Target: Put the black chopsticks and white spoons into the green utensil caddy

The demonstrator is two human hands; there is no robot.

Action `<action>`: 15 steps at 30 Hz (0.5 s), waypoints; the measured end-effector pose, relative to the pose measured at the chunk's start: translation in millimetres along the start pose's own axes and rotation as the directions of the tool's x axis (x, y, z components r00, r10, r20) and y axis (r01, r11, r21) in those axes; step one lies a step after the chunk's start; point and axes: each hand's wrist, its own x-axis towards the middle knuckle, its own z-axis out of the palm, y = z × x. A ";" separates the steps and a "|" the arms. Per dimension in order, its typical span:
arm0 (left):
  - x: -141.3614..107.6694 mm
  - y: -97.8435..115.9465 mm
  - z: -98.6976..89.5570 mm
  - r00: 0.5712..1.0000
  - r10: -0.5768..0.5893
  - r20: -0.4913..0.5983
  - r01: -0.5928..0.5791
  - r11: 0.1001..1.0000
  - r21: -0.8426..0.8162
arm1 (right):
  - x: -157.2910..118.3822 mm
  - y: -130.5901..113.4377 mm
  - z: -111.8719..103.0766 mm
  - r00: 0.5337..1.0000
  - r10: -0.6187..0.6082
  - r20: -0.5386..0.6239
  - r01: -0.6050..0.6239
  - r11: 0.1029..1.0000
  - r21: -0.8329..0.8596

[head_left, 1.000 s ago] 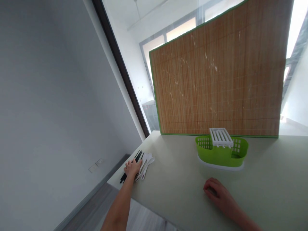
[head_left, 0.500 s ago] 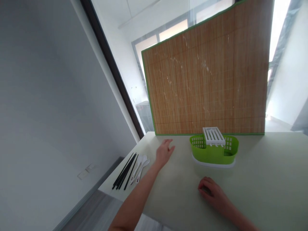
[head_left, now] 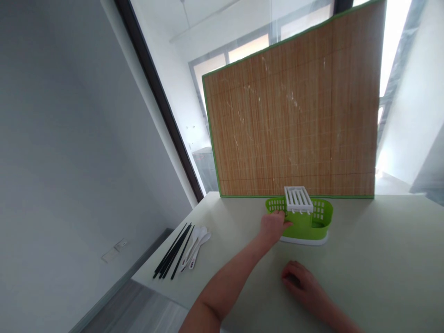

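A green plastic cutlery caddy (head_left: 301, 229) with a white base and a white slatted top rack (head_left: 299, 200) stands upright toward the back of the table. My left hand (head_left: 272, 226) is at its left compartment, with the fingers hooked over the low front rim and the thumb along the outside wall. It covers part of the caddy's left front. In front of the caddy, my right hand (head_left: 299, 280) rests on the table, loosely curled, with nothing visible inside it. Apart from both hands, several black chopsticks (head_left: 175, 252) and white spoons (head_left: 196, 247) lie at the table's left.
A bamboo mat (head_left: 294, 120) with green edging stands upright along the back of the pale table (head_left: 364, 259), behind the caddy. A grey wall (head_left: 86, 162) is at the left, and glass panels are behind the mat.
My left hand has moved right, from open above the table to the caddy's left front rim. My right hand stays curled in place. The view has shifted slightly.
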 end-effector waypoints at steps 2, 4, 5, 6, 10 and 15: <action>-0.3 -21.4 -5.9 1.000 -0.018 -0.013 0.018 1.000 -0.010 | -0.9 0.7 -0.4 1.000 -0.003 0.008 0.004 1.000 -0.004; -0.8 -51.7 -14.2 0.998 -0.059 -0.038 0.059 0.998 0.000 | -1.2 1.0 -0.9 1.000 -0.003 0.019 0.003 1.000 -0.010; -1.1 -69.7 -19.3 0.995 -0.087 -0.049 0.088 0.996 0.014 | -0.9 0.9 -1.1 1.000 0.000 0.023 0.000 1.000 -0.013; -1.4 -89.1 -24.9 0.991 -0.116 -0.059 0.118 0.993 0.030 | -0.5 0.8 -1.3 1.000 0.002 0.026 -0.002 1.000 -0.017; -3.5 -171.4 -47.0 0.973 -0.219 -0.073 0.224 0.972 0.074 | 1.6 0.5 -0.9 1.000 0.001 0.030 0.000 0.999 -0.033; -10.3 -257.0 -57.7 0.940 -0.332 -0.081 0.340 0.934 0.107 | 3.2 3.1 0.7 0.999 0.011 0.036 -0.009 0.999 -0.049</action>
